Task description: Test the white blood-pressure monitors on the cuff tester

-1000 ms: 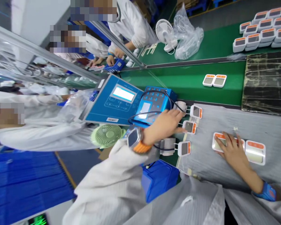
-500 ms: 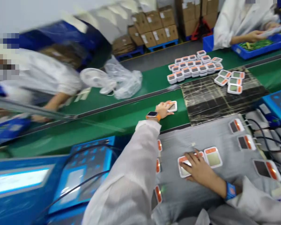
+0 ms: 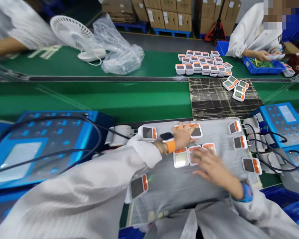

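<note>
My left hand (image 3: 184, 135), with an orange-banded watch at its wrist, lies with spread fingers over white-and-orange devices at the back of the grey mat (image 3: 164, 189). One device (image 3: 196, 131) shows beside its fingertips. My right hand (image 3: 211, 164) has its fingers apart over the front row, partly covering a middle device (image 3: 193, 156) and a right one (image 3: 209, 148). At the left end of this row lies another device (image 3: 181, 158). Neither hand is visibly wrapped round anything.
More devices line both mat edges, one at the left (image 3: 139, 186). Blue machines (image 3: 40, 146) with black cables flank the mat. Beyond are a dark board (image 3: 211, 106), many grouped devices, a fan (image 3: 72, 33), a plastic bag (image 3: 124, 56) and a person handling a white item near a blue tray (image 3: 264, 69).
My left hand has come back from the green belt to the mat. More devices now lie together under and between my hands. The view has turned and levelled.
</note>
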`<state>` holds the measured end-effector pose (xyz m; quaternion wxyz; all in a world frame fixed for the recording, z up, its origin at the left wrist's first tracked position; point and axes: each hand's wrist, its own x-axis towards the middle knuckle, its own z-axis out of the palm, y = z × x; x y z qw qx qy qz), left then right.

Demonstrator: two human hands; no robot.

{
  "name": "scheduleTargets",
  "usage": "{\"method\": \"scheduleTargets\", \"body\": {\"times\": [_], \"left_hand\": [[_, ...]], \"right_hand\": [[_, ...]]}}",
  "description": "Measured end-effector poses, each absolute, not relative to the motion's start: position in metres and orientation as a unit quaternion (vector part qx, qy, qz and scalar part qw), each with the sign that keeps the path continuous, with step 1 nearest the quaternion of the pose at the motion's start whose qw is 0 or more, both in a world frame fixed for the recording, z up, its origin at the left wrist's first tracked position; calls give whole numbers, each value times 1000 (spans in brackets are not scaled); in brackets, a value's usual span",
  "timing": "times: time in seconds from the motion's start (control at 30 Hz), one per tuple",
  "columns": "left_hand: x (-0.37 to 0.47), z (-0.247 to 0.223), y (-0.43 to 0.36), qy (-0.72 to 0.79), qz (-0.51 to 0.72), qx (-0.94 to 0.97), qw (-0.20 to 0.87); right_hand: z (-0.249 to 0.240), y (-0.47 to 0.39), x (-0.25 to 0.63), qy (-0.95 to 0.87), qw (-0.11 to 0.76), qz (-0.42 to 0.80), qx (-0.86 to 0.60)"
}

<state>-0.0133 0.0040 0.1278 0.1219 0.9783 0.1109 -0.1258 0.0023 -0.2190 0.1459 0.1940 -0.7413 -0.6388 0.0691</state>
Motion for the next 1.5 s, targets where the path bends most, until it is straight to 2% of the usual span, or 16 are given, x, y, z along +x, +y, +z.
{"method": "scheduleTargets", "body": {"times": [0.1,0.2,0.27,0.37,0.47,0.67,0.8,0.93,1.17,1.3,1.37,1.5], "left_hand": [[-19,116,-21,103,-122,975,151],[12,120,-47,57,-39,979,193],[45,125,-71,51,8,970,236],[93,121,-108,49,-2,938,342],[120,104,-133,35,-6,916,401],[126,77,-135,28,74,897,436],[124,77,-133,17,75,892,445],[124,78,-134,18,71,891,448],[124,78,-135,17,69,887,455],[123,79,-133,21,59,879,473],[124,81,-133,35,62,861,503],[127,91,-132,111,54,783,609]], "right_hand": [[170,-275,75,-518,158,4,-841],[168,-309,166,-443,73,-44,-892],[156,-314,212,-459,53,-12,-887],[137,-308,244,-500,57,50,-863],[128,-304,247,-493,72,61,-865],[128,-308,240,-472,103,52,-874],[128,-308,240,-451,101,58,-885],[127,-308,240,-442,82,52,-892],[128,-303,233,-441,-5,12,-898],[141,-313,227,-481,0,-19,-876],[145,-328,221,-504,16,-29,-863],[138,-363,198,-523,5,26,-852]]}}
